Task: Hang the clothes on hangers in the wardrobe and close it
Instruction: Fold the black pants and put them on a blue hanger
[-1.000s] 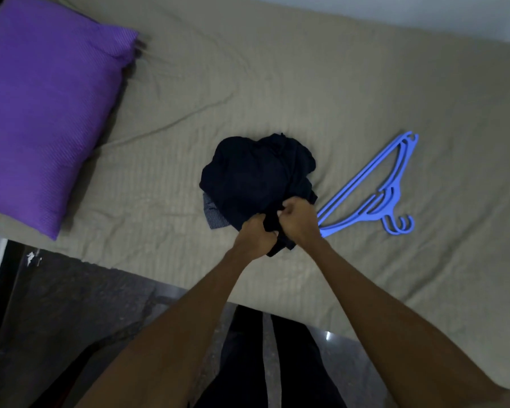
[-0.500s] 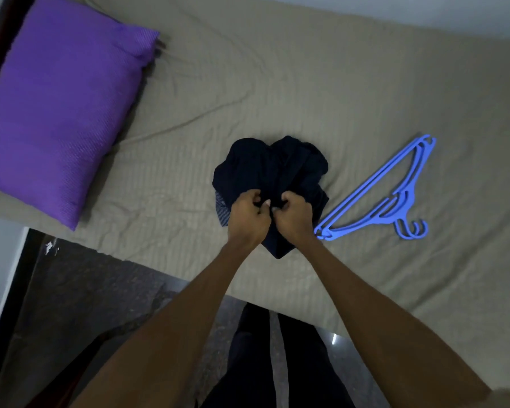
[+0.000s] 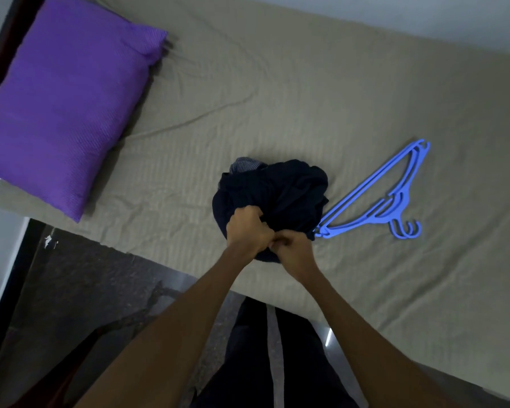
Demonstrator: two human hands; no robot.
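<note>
A bundle of dark navy clothes lies crumpled on the bed, with a grey striped piece peeking out at its far left. My left hand grips the near edge of the dark cloth with curled fingers. My right hand pinches the same edge right beside it, knuckles touching. Stacked blue plastic hangers lie flat on the sheet just right of the bundle, hooks pointing toward me. No wardrobe is in view.
The bed has a wrinkled beige sheet. A purple pillow lies at its left end. Dark stone floor and my dark trousers show below the bed's near edge.
Both hands have pulled the near edge of the dark cloth toward me, lifting the bundle so the striped piece now shows at its far side. The camera has shifted left.
</note>
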